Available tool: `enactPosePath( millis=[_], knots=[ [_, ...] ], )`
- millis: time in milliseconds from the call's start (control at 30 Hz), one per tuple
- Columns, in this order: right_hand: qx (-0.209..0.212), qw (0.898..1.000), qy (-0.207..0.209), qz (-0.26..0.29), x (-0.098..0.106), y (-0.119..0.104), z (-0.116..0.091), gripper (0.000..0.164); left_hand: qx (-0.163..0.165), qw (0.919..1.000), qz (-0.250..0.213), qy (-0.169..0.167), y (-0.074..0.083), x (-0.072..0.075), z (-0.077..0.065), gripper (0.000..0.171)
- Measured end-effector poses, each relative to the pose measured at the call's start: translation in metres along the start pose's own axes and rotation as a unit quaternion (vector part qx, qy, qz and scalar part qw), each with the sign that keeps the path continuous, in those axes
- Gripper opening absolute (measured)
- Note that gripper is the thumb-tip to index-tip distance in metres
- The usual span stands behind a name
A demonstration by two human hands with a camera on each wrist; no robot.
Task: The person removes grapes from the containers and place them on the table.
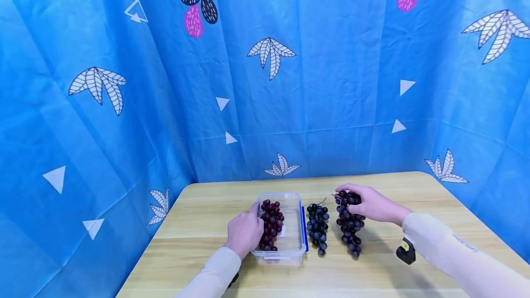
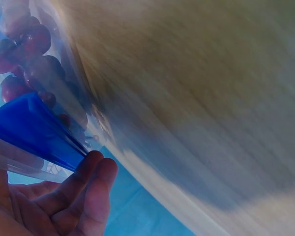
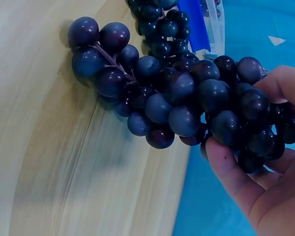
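A clear plastic container [image 1: 291, 253] stands on the table with a bunch of red grapes [image 1: 271, 224] inside, along its left side. My left hand [image 1: 245, 230] grips the container's left wall; in the left wrist view its fingertips lie against a blue latch flap [image 2: 39, 130]. In my right hand [image 1: 377, 203] is the upper part of a bunch of dark purple grapes [image 1: 351, 231], held between thumb and fingers. The right wrist view shows the bunch [image 3: 177, 103] slanting away from the hand, its tail over the table. Whether the tail touches the wood I cannot tell.
Another bunch of dark grapes [image 1: 318, 226] lies between the container and my right hand. A blue flap [image 1: 304, 229] sticks out on the container's right side. The wooden table [image 1: 198, 238] ends at a blue patterned curtain [image 1: 331, 105] behind and at both sides.
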State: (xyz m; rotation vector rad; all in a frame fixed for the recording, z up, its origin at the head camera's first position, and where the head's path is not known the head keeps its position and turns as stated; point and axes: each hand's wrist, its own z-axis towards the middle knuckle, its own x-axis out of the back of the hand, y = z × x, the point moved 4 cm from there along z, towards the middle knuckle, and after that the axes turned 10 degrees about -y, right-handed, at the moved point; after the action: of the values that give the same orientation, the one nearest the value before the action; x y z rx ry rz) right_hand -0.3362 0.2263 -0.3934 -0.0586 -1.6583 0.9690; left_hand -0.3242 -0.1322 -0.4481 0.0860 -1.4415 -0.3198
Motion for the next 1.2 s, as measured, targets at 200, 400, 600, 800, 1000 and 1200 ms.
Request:
enactPosePath(
  millis=[200, 400, 600, 800, 1000, 1200],
  knots=[
    [0.002, 1.000, 0.011, -0.001, 0.000, 0.007, 0.007, 0.059, -0.001, 1.0000, 0.001, 0.002, 0.001, -0.001, 0.000, 0.053],
    [-0.007, 1.000, 0.015, -0.002, -0.001, 0.014, 0.016, 0.058, -0.003, 1.0000, 0.002, 0.008, 0.000, -0.001, -0.001, 0.052],
    [-0.007, 1.000, 0.020, 0.006, -0.004, 0.020, 0.023, 0.058, -0.001, 0.9999, 0.001, 0.011, 0.000, -0.001, -0.001, 0.051],
    [-0.024, 0.999, 0.024, 0.008, -0.005, 0.026, 0.028, 0.060, -0.002, 0.9999, -0.001, 0.014, 0.000, -0.001, 0.000, 0.051],
    [-0.029, 0.999, 0.029, 0.013, -0.007, 0.028, 0.031, 0.061, -0.002, 0.9999, 0.001, 0.016, 0.000, 0.000, 0.000, 0.051],
    [-0.030, 0.999, 0.033, 0.007, -0.011, 0.035, 0.035, 0.061, 0.000, 0.9999, 0.004, 0.015, 0.001, 0.000, -0.001, 0.051]
  ],
)
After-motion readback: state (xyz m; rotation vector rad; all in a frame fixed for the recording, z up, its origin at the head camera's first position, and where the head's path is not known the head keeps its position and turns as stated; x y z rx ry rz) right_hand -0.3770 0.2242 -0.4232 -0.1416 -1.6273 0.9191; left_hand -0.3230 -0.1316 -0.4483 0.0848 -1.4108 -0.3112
